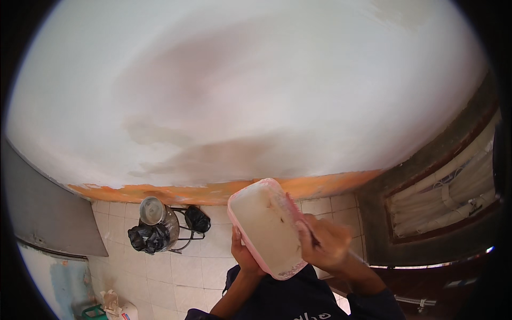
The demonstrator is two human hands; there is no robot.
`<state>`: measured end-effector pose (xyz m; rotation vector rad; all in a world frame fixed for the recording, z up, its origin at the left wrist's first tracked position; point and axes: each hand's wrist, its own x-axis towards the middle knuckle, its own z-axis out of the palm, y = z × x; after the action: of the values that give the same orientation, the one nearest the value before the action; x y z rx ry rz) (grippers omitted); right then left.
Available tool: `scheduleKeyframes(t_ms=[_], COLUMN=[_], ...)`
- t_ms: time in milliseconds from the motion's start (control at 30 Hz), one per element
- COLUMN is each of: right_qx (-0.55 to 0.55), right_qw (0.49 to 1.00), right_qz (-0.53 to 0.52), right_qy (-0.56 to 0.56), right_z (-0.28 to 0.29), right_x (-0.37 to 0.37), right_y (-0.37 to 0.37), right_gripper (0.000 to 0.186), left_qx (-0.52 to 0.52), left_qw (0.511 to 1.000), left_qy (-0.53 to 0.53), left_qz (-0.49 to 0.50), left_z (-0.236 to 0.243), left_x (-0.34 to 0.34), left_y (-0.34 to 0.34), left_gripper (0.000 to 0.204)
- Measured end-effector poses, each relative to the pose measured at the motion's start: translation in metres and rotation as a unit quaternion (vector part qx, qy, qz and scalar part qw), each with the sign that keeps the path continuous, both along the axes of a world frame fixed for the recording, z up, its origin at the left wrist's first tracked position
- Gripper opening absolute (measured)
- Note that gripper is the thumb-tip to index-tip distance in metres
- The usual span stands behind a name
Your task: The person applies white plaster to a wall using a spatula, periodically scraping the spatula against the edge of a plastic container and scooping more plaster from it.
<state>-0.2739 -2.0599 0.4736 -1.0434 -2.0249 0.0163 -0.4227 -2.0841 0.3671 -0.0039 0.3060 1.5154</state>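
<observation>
My left hand [248, 257] grips the left side of a pink rectangular plastic tub [234, 216], fingers around its wall. A layer of whitish, creamy paste [269, 226] covers the tub's inside, and some is smeared along its rim. My right hand [326, 242] is closed around a flat reddish-pink tool [293, 207] at the tub's right edge. Motion blurs this hand, and the fingers hide most of the tool, so its exact kind cannot be told. Facing me is a white wall [256, 106] with darker brownish patches.
An orange band [213, 193] runs along the wall's foot above the tiled floor [160, 272]. At left stand a chair [186, 234] with black plastic bags [150, 237] and a round metal container [152, 210]. A grey panel [50, 202] is far left; a dark-framed curtained window [445, 200] is right.
</observation>
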Motion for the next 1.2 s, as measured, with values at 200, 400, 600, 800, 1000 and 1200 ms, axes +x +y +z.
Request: scheduleKeyframes(t_ms=[200,400,600,800,1000,1200], right_qx=[-0.022,-0.039,-0.097,-0.058,-0.046,-0.078], right_qw=[0.999,0.999,0.991,0.995,0.996,0.993], right_qz=[0.019,0.012,0.038,0.039,0.058,0.06], right_qy=[0.044,0.005,0.085,0.074,0.041,0.065], right_z=[-0.004,-0.016,0.002,0.003,-0.008,-0.028], right_x=[-0.042,-0.078,-0.09,-0.094,-0.107,-0.15], right_y=[-0.01,-0.01,-0.021,-0.016,-0.016,-0.012], right_gripper=[0.015,0.017,0.016,0.015,0.015,0.017], left_qx=[-0.011,0.03,-0.028,-0.04,-0.054,-0.071], left_qw=[1.0,1.0,0.999,0.999,0.996,0.993], left_qy=[-0.009,0.005,-0.024,0.007,0.033,0.047], left_qz=[-0.007,-0.006,0.003,0.031,0.065,0.087], left_z=[-0.008,-0.012,-0.02,-0.009,-0.015,-0.016], left_x=[-0.037,-0.07,-0.083,-0.092,-0.107,-0.149], left_y=[-0.005,-0.014,-0.017,-0.02,-0.024,-0.024], left_gripper=[0.064,0.062,0.056,0.054,0.056,0.054])
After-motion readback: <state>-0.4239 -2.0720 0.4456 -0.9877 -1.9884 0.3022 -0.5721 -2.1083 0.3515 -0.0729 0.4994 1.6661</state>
